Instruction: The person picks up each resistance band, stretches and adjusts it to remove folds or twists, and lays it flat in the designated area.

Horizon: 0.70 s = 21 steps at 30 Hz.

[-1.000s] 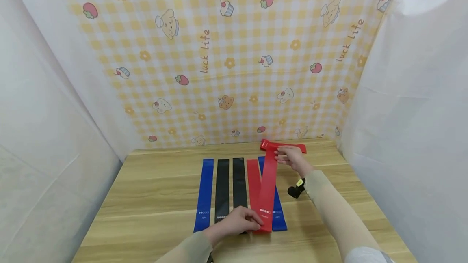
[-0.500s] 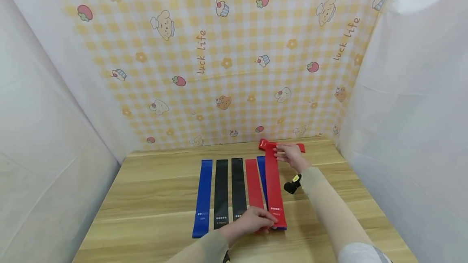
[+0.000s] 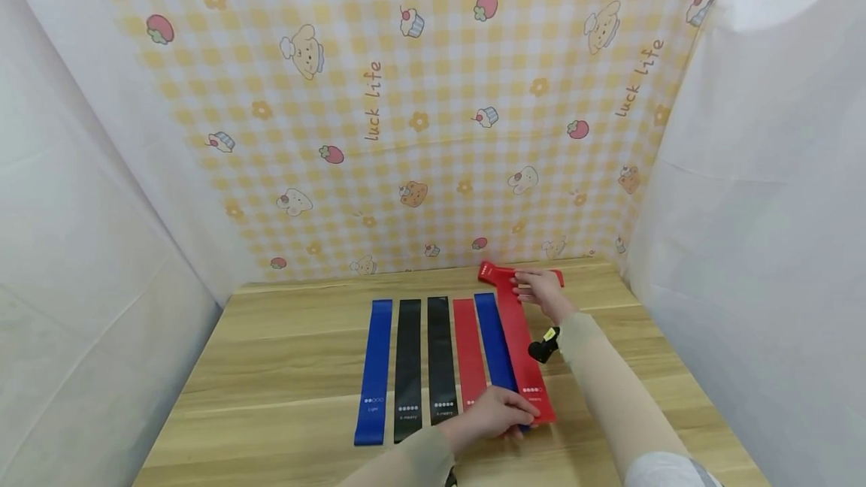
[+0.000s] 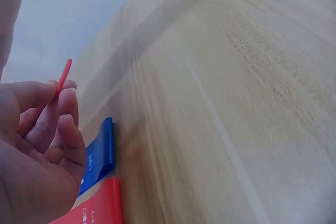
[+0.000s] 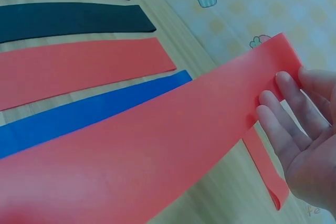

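A flat red resistance band (image 3: pixel 517 329) marked with dots is stretched out between both hands. My left hand (image 3: pixel 497 410) pinches its near end between thumb and fingers; in the left wrist view that red end (image 4: pixel 65 72) shows edge-on, above the table. My right hand (image 5: pixel 310 129) holds the far end with thumb and fingertips, raised off the table in the right wrist view. The held band partly covers a blue band (image 3: pixel 494 337) lying just to its left. Behind its far end, another red band (image 3: pixel 485 272) lies crosswise, partly hidden.
Left of the blue band lie a second red band (image 3: pixel 469 344), two black bands (image 3: pixel 408 359) and a blue band (image 3: pixel 375 367), roughly side by side on the wooden table (image 3: pixel 284 367). A checked curtain (image 3: pixel 406 156) stands behind, with white sheets at the sides.
The left hand has carried the near end of the red band rightward, off the second red band and across the blue one. The right hand has stayed nearly in place at the far end.
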### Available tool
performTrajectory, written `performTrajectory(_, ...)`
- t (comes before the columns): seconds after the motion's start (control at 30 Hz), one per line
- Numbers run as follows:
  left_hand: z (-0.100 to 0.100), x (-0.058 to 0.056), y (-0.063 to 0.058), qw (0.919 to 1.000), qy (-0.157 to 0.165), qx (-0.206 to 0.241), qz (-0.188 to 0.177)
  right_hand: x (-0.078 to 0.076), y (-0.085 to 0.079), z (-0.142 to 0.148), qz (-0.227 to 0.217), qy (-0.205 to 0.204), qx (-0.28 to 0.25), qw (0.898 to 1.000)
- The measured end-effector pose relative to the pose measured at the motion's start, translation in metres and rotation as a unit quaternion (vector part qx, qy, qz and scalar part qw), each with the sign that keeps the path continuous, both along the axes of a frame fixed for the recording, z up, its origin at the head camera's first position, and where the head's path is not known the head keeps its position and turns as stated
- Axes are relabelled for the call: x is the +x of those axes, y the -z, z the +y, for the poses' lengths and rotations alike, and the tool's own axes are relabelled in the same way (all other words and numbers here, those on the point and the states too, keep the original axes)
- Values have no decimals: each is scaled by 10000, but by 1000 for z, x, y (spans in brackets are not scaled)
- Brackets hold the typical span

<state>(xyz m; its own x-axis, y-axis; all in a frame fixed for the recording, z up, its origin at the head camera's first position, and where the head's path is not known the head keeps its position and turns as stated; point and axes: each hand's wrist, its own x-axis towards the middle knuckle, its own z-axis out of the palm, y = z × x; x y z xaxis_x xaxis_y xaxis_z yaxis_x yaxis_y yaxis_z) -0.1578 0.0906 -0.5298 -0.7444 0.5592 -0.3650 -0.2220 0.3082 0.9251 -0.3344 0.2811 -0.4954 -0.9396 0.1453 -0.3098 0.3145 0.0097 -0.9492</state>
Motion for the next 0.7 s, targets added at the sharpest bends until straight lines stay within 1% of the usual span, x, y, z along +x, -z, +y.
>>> performTrajectory(0.2, 12, 3, 6, 9996, -255, 105, -35, 1, 2, 3, 142, -107, 180, 9997)
performTrajectory(0.4, 24, 3, 12, 9990, -405, 166, -59, 1, 3, 9, 136, -49, 191, 9997)
performTrajectory(0.7, 30, 3, 19, 9988, -492, -66, 41, 2, 7, 13, 217, -202, 240, 9993)
